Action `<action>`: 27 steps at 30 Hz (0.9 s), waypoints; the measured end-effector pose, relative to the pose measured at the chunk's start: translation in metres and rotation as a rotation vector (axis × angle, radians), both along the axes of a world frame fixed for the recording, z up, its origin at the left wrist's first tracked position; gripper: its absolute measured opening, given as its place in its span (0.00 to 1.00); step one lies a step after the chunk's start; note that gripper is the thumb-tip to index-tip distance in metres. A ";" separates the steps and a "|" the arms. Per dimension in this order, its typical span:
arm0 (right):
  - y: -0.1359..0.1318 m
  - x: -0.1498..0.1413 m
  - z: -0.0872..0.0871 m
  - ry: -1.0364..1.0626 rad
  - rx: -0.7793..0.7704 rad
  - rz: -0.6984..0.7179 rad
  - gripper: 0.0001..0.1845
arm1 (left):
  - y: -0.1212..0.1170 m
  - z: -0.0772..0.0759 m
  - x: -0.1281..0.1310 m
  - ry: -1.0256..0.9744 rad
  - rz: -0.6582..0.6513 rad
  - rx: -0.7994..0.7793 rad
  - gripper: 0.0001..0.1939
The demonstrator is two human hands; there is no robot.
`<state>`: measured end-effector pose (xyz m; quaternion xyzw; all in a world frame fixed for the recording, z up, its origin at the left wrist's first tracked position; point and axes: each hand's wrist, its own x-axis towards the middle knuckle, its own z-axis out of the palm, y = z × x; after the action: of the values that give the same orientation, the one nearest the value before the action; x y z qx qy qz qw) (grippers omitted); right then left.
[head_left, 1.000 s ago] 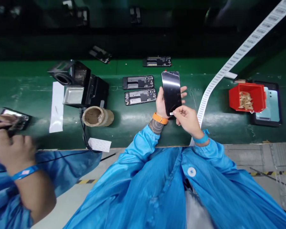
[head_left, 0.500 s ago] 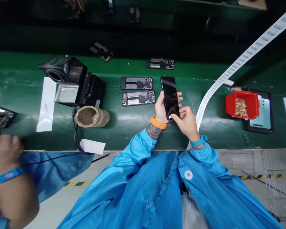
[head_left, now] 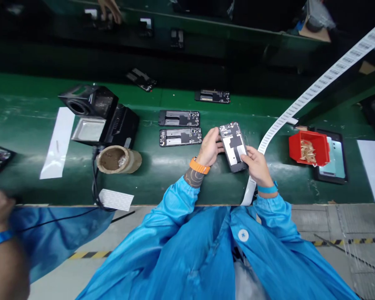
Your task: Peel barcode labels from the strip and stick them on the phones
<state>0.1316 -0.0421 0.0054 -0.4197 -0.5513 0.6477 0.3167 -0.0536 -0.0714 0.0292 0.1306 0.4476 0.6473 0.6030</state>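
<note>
We hold a phone point(head_left: 234, 146) with its open back up, circuit boards showing, just above the green belt point(head_left: 175, 175) near its front edge. Our left hand point(head_left: 208, 146) pinches the phone's far left edge with curled fingers, and our right hand point(head_left: 256, 166) grips its near right corner, thumb on the inner plate.

Just left of our left hand lie two open phone frames point(head_left: 179, 136), side by side and parallel. A third frame point(head_left: 212, 96) sits nearer the belt's back edge, and a fourth point(head_left: 141, 80) lies beyond it on the dark strip.

A label strip point(head_left: 303, 100) runs from the far right corner down to the front edge, passing close beside our right wrist. Between the strip and the red bin point(head_left: 309, 148) the belt lies bare. Toward the left end stand a black device point(head_left: 100, 116) and a tape roll point(head_left: 118, 159), well apart from our hands, with bare belt between the roll and our left wrist.
</note>
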 end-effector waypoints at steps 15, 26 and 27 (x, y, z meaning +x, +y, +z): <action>0.013 0.000 -0.020 0.042 -0.075 0.075 0.22 | 0.010 -0.020 -0.006 -0.102 -0.084 0.116 0.18; 0.012 -0.003 -0.010 -0.063 0.068 0.105 0.25 | 0.009 -0.020 0.003 -0.487 -0.267 -0.014 0.23; 0.013 0.003 -0.007 -0.071 0.099 0.023 0.24 | 0.008 -0.019 0.000 -0.469 -0.252 -0.035 0.24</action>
<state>0.1342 -0.0293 -0.0018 -0.4198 -0.5985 0.6078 0.3101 -0.0540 -0.0630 0.0104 0.0214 0.2871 0.5719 0.7682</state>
